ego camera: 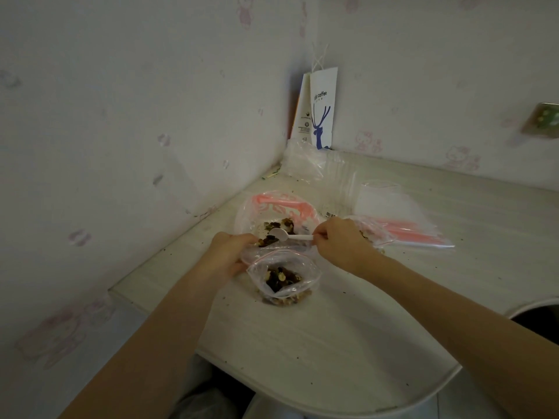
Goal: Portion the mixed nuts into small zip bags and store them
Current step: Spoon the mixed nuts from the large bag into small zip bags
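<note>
A small clear zip bag [284,278] with a red seal stands open on the table, partly filled with dark mixed nuts. My left hand [228,255] grips its left rim. Behind it lies a larger pink-printed bag [272,207], open, with mixed nuts [279,226] inside. My right hand [340,243] pinches the handle of a white plastic spoon [286,235], whose bowl sits over the nuts in the large bag. Beside my right hand lies another small zip bag [373,232] holding nuts.
A stack of empty zip bags [408,226] lies to the right. Crumpled clear plastic [305,161] and a white coffee paper bag [320,110] sit in the wall corner. The table's curved front edge [332,409] is near me. Crumbs dot the tabletop.
</note>
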